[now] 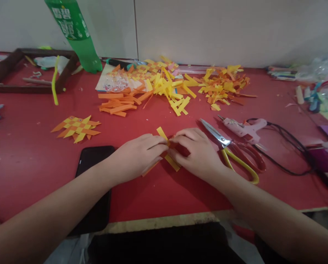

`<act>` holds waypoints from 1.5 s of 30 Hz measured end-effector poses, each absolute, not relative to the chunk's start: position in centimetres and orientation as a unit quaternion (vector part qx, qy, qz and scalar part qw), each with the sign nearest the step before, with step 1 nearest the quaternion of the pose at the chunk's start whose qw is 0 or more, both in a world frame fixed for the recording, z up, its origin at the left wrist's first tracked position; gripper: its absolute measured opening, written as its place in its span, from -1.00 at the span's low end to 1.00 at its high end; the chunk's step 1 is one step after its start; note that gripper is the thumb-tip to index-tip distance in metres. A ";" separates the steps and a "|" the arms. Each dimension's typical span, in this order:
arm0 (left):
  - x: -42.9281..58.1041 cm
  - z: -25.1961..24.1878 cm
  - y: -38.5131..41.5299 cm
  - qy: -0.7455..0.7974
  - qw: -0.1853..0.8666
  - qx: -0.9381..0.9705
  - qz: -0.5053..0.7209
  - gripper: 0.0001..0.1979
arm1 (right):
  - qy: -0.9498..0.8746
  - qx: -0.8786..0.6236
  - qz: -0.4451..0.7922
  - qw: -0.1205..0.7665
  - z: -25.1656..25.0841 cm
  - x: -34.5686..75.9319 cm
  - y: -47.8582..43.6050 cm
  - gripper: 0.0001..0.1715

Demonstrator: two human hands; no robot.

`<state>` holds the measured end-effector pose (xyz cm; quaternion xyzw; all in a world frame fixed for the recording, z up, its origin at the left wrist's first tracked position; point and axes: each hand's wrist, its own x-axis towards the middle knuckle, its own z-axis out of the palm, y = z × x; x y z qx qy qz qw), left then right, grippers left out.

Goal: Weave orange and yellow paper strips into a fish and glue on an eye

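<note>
Between my hands, over the red table, are crossed paper strips: a yellow paper strip and an orange paper strip. My left hand has its fingers closed on the strips from the left, covering much of the orange one. From the right, my right hand pinches them close to the crossing. The fingertips of both hands nearly meet there and hide the join. Left of my hands lies a woven orange and yellow paper fish. Scissors with red and yellow handles lie open just right of my right hand.
A black phone lies partly beneath my left forearm. The pink glue gun trails a black cord at right. Orange strips, yellow strips and scraps are heaped behind. A green bottle stands by a brown frame.
</note>
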<state>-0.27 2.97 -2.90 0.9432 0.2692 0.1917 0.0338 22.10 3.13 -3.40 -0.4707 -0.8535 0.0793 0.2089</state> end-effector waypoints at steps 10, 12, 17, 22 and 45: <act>-0.1 -2.9 3.0 0.269 0.024 0.952 0.145 -0.80 | -0.852 -0.470 0.088 0.213 -3.6 22.2 3.2 -0.80; 0.0 -2.7 2.9 0.292 0.041 0.945 0.141 -0.83 | -0.853 -0.470 0.090 0.207 -3.5 22.2 3.2 -0.79; 0.0 -2.4 2.8 0.315 0.064 0.936 0.140 -0.82 | -0.853 -0.473 0.090 0.201 -3.3 22.2 3.1 -0.82; 0.0 -2.9 2.6 0.304 0.025 0.938 0.163 -0.71 | -0.858 -0.466 0.083 0.201 -3.6 22.1 3.0 -0.81; -0.2 -2.7 2.7 0.330 0.082 0.930 0.138 -0.77 | -0.758 -0.633 0.120 0.102 -1.2 46.2 10.4 -0.54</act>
